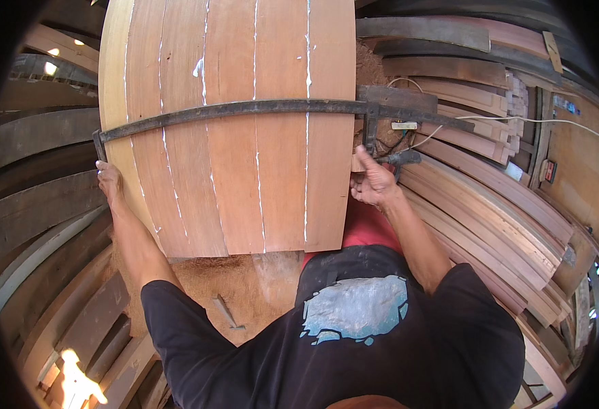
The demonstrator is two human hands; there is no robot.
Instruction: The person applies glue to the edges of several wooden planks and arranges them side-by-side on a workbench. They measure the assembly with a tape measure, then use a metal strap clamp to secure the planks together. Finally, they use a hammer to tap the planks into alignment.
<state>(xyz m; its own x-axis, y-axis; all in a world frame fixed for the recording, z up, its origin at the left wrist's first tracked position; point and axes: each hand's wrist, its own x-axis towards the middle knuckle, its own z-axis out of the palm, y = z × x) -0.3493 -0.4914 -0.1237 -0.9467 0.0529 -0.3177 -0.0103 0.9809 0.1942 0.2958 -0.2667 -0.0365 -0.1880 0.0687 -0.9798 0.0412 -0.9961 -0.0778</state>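
Note:
A wide panel of glued boards (235, 177) lies in front of me, with white glue beads along its seams. A dark metal bar clamp (245, 108) spans it from side to side. At the panel's left edge, my left hand (110, 183) is closed around the lower end of the clamp's jaw; some fingers are hidden. My right hand (379, 183) is beside the right edge, below the clamp's other jaw (370, 126). Its thumb points up and its fingers are curled, pinching a small wooden block (358, 163) against the panel's edge.
Long boards are stacked at the right (477, 218) and dark planks (40, 146) at the left. A white cable (517, 119) runs to a power strip (404, 125) near my right hand. Sawdust (190, 283) covers the floor, where a thin metal tool (226, 310) lies.

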